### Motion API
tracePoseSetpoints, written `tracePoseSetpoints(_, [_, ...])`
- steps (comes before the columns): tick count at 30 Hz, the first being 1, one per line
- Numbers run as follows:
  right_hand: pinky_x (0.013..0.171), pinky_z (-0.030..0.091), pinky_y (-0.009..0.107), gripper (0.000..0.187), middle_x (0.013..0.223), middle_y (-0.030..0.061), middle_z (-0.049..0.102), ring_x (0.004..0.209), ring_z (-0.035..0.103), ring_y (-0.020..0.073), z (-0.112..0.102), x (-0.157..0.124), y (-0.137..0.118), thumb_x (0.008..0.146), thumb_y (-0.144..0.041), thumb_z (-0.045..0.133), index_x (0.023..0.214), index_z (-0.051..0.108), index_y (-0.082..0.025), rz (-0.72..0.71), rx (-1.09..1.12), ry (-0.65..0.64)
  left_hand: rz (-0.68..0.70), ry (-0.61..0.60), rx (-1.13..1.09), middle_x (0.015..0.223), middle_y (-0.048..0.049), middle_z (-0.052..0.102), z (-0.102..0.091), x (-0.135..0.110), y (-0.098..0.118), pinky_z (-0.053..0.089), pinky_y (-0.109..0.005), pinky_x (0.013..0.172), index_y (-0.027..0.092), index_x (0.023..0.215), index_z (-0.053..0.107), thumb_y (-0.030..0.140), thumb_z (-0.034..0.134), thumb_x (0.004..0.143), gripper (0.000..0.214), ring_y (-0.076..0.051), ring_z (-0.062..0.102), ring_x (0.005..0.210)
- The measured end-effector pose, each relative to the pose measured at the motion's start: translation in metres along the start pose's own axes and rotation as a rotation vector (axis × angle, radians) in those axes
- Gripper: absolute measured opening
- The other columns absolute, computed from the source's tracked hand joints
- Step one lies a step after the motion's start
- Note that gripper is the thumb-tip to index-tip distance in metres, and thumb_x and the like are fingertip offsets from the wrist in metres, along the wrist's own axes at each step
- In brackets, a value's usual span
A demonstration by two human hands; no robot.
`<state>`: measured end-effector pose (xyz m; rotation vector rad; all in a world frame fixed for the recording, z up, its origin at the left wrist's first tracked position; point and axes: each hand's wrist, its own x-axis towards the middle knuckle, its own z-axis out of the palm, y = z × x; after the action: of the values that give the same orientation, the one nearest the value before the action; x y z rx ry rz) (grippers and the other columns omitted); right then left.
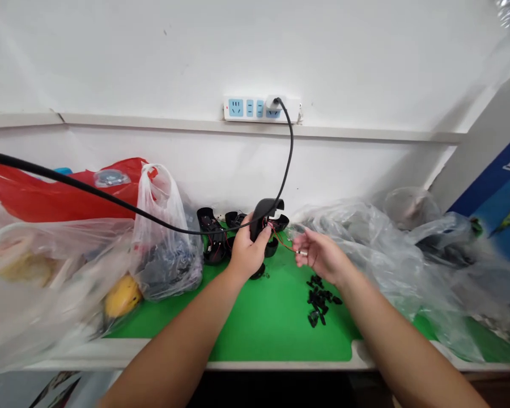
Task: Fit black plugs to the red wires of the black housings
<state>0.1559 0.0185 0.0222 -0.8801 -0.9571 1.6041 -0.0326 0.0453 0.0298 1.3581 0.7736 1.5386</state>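
Observation:
My left hand (250, 248) is closed around a black curved plastic housing (260, 226), which it holds up over the green mat. Thin red wires (277, 233) run out of the housing towards the right. At their end is a small white connector (301, 253), pinched in the fingers of my right hand (318, 254). Behind my left hand, several similar black housings (215, 252) with wires inside lie on the mat. Below my right hand is a loose pile of small black plastic parts (318, 303).
A black cable (289, 141) hangs from the power strip (238, 107) and crosses in front of the housing. Plastic bags, including a white carrier bag (165, 243), crowd the left side. Clear plastic bags (374, 243) lie to the right on the green mat (255, 328).

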Motion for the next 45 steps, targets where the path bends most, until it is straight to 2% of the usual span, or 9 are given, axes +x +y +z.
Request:
tracePoseSetpoints(4, [0.049, 0.051, 0.025, 0.046, 0.071, 0.0072, 0.067, 0.053, 0.06, 0.0132, 0.002, -0.005, 0.009, 0.088, -0.053, 0.047, 0.084, 0.066, -0.012, 0.249, 0.133, -0.175, 0.06, 0.013, 0.038, 0.102, -0.0084, 0.067, -0.001, 0.0, 0.006, 0.043, -0.034, 0.094, 0.018, 0.111, 0.063, 0.025, 0.071, 0.075, 0.037, -0.023, 0.061, 0.099])
tracePoseSetpoints(8, [0.043, 0.048, 0.024, 0.051, 0.066, 0.0051, 0.065, 0.047, 0.058, 0.0121, 0.003, -0.007, 0.013, 0.087, -0.058, 0.045, 0.082, 0.067, -0.013, 0.273, 0.187, -0.274, 0.09, 0.031, 0.085, 0.112, -0.0089, 0.065, 0.001, -0.002, -0.001, 0.04, -0.035, 0.1, 0.018, 0.114, 0.062, 0.024, 0.07, 0.076, 0.039, -0.023, 0.059, 0.107])
tracePoseSetpoints(11, [0.039, 0.045, 0.021, 0.043, 0.065, 0.0033, 0.064, 0.044, 0.055, 0.01, 0.003, -0.01, 0.012, 0.084, -0.055, 0.054, 0.081, 0.067, -0.014, 0.243, 0.172, -0.299, 0.139, 0.003, 0.165, 0.118, -0.0085, 0.063, 0.002, -0.004, -0.007, 0.037, -0.035, 0.104, 0.019, 0.12, 0.059, 0.025, 0.067, 0.078, 0.042, -0.023, 0.056, 0.113])
tracePoseSetpoints(14, [0.035, 0.04, 0.017, 0.028, 0.059, -0.0009, 0.06, 0.038, 0.046, 0.0054, 0.005, -0.013, 0.012, 0.078, -0.042, 0.068, 0.079, 0.067, -0.014, 0.194, 0.145, -0.266, 0.069, -0.001, 0.133, 0.114, -0.0086, 0.063, 0.003, -0.004, -0.011, 0.045, -0.036, 0.095, 0.02, 0.115, 0.06, 0.029, 0.069, 0.077, 0.04, -0.023, 0.059, 0.106])
tracePoseSetpoints(18, [0.032, 0.039, 0.016, 0.026, 0.053, -0.0039, 0.054, 0.035, 0.042, 0.0038, 0.012, -0.014, 0.016, 0.072, -0.036, 0.075, 0.077, 0.067, -0.012, 0.126, 0.076, -0.178, -0.228, 0.034, -0.158, 0.089, -0.0051, 0.064, 0.009, -0.004, -0.012, 0.054, -0.035, 0.068, 0.017, 0.102, 0.057, 0.035, 0.072, 0.073, 0.037, -0.02, 0.065, 0.074])
tracePoseSetpoints(22, [0.031, 0.04, 0.017, 0.029, 0.05, -0.0035, 0.053, 0.033, 0.043, 0.0049, 0.021, -0.011, 0.028, 0.07, -0.038, 0.077, 0.068, 0.064, -0.012, 0.047, 0.008, -0.099, -0.395, 0.089, -0.391, 0.082, -0.0045, 0.064, 0.014, -0.005, -0.009, 0.055, -0.035, 0.065, 0.016, 0.1, 0.054, 0.036, 0.072, 0.073, 0.038, -0.019, 0.067, 0.068])
tracePoseSetpoints(28, [0.03, 0.039, 0.019, 0.03, 0.047, -0.0041, 0.053, 0.031, 0.043, 0.0061, 0.029, -0.009, 0.039, 0.069, -0.039, 0.075, 0.063, 0.061, -0.013, -0.022, -0.049, -0.065, -0.436, 0.096, -0.447, 0.081, -0.0078, 0.068, 0.016, -0.006, -0.008, 0.055, -0.033, 0.066, 0.014, 0.101, 0.056, 0.035, 0.07, 0.075, 0.036, -0.02, 0.068, 0.071])
tracePoseSetpoints(41, [0.033, 0.037, 0.019, 0.039, 0.049, -0.0033, 0.055, 0.034, 0.049, 0.0079, 0.028, -0.01, 0.043, 0.072, -0.049, 0.071, 0.06, 0.057, -0.015, -0.027, -0.268, -0.098, -0.396, 0.115, -0.409, 0.088, -0.0085, 0.069, 0.016, -0.007, -0.013, 0.053, -0.031, 0.063, 0.014, 0.099, 0.057, 0.034, 0.066, 0.077, 0.031, -0.018, 0.066, 0.069])
tracePoseSetpoints(45, [0.036, 0.039, 0.02, 0.04, 0.054, -0.0024, 0.057, 0.037, 0.052, 0.0087, 0.029, -0.011, 0.043, 0.072, -0.052, 0.069, 0.067, 0.061, -0.014, -0.009, -0.298, -0.116, -0.397, 0.121, -0.387, 0.087, -0.0082, 0.069, 0.015, -0.006, -0.012, 0.051, -0.027, 0.056, 0.013, 0.099, 0.058, 0.036, 0.065, 0.077, 0.032, -0.017, 0.066, 0.067])
